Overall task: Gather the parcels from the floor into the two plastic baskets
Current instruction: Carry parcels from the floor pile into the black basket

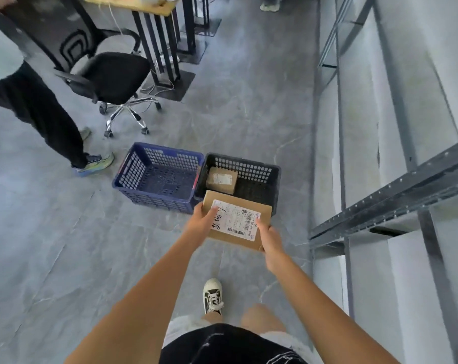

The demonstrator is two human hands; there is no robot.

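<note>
The left hand (203, 221) and right hand (268, 239) each pinched an opposite edge of the labelled cardboard parcel (237, 219), held level near the black basket (272, 190), evidently to lower it flat. At nine o'clock stood the blue basket (133, 169), holding nothing visible; a small parcel (222, 179) lay inside the black one.

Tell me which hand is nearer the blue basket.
Left. The left hand grips the big parcel on the side facing the blue basket, close to the basket's near corner. The right hand holds the parcel's far side, further away.
</note>
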